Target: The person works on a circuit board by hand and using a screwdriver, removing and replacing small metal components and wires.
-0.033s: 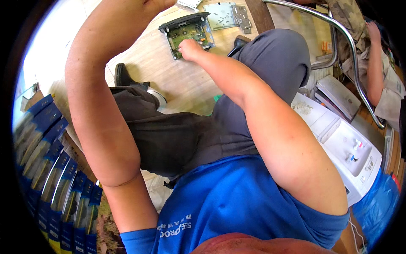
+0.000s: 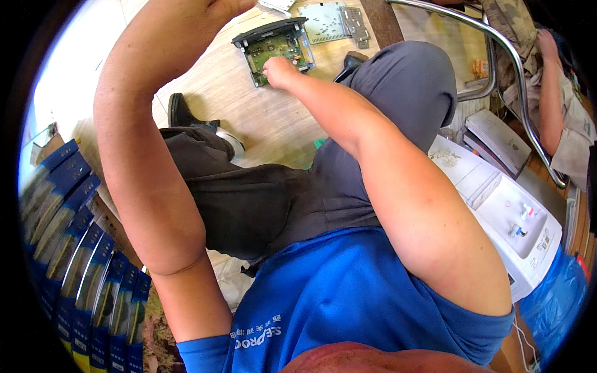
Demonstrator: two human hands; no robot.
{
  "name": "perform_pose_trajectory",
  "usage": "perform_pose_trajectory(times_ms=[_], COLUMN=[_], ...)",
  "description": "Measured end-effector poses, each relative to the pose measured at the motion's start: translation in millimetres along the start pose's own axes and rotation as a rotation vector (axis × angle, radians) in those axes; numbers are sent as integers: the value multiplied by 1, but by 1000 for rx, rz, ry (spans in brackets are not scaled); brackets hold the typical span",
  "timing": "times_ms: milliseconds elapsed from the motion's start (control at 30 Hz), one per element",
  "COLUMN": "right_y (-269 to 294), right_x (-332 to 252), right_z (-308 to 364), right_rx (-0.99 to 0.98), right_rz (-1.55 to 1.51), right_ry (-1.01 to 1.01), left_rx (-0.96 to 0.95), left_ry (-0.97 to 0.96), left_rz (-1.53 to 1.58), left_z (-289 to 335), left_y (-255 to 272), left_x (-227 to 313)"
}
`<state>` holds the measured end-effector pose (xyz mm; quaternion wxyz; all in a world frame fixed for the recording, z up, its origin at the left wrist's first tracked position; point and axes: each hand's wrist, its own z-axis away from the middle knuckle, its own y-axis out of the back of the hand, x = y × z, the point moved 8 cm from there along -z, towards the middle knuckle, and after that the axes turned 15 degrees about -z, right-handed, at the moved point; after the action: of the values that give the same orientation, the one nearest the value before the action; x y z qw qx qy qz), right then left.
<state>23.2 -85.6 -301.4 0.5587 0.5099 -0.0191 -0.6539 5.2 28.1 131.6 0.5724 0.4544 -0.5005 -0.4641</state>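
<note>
On the wooden floor lies an opened electronic unit (image 2: pixel 255 65) with a green circuit board (image 2: pixel 273 46) inside a metal frame and a dark front panel (image 2: pixel 270 30) along its far side. My right hand (image 2: pixel 280 72) is over the near part of the board, fingers bent and closed; whatever they pinch is too small to make out. My left hand (image 2: pixel 231 7) is at the top edge of the picture, left of the unit, and its fingers are mostly cut off. A perforated light metal plate (image 2: pixel 323 23) and a smaller grey metal piece (image 2: pixel 356 28) lie right of the unit.
Blue-and-clear packs (image 2: pixel 68 230) stand in a row at my left. To my right are a white water dispenser (image 2: pixel 497 205), a blue plastic bag (image 2: pixel 556 298) and a chair's curved metal tube (image 2: pixel 513 56). Another person's arm (image 2: pixel 550 99) shows at the far right.
</note>
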Motion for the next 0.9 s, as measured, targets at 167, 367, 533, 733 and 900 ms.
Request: perform_pose_trajectory(times_ms=[167, 367, 533, 733, 900], right_y=[5, 7, -1, -4, -2], right_x=[-7, -14, -13, -8, -11], right_z=[4, 8, 2, -5, -7], right_rx=[-78, -128, -123, -93, -102], right_rz=[46, 84, 18, -156, -157], right_ry=[-45, -76, -11, 13, 14], left_rx=[-3, -16, -50, -41, -27], left_ry=[-3, 2, 32, 37, 15], left_rz=[13, 5, -44, -10, -54], left_z=[-2, -6, -7, -9, -5], left_y=[1, -1, -3, -2, -2], left_x=[4, 9, 9, 6, 8])
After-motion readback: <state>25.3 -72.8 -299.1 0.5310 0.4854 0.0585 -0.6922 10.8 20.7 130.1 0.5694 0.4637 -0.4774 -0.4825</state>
